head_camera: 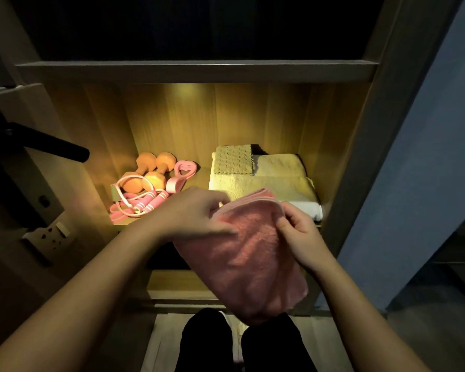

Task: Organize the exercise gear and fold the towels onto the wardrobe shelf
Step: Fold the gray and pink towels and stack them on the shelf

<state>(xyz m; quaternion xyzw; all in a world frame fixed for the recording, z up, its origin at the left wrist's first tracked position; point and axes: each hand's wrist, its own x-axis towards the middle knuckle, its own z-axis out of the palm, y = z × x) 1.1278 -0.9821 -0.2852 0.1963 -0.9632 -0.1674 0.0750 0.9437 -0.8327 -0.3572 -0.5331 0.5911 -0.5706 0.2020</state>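
Both hands on the pink towel [247, 253], held in the air in front of the wardrobe shelf [200, 181].
- left hand [196, 213]: fingers curled over the towel's upper left edge, gripping it. Fingertips are motion-blurred, so the exact pinch can't be told.
- right hand [298, 237]: thumb and fingers pinch the upper right edge, just below the top corner.
- The towel is folded over and hangs down from the two grips, tilted. Its lower end drops to the right, in front of the lower shelf [177, 285] and above the person's black-clad legs [207, 342].

Beyond the grip, on the lit shelf:
- Straight behind the towel's top edge is a stack of folded cream towels [266, 181], with a small textured washcloth [232, 159] on top at the back left. A white towel [310, 209] is at the bottom, showing just right of the right hand.
- Left of and beyond the left hand are two orange dumbbells [151, 170] side by side. A pink heart-shaped grip trainer [181, 173] leans against their right side.
- A pink jump rope [142, 202] is coiled in front of the dumbbells, its handles pointing toward the left hand's knuckles.

Far left of the grips: a black door handle [51, 145] and a wall socket [55, 233] below it.
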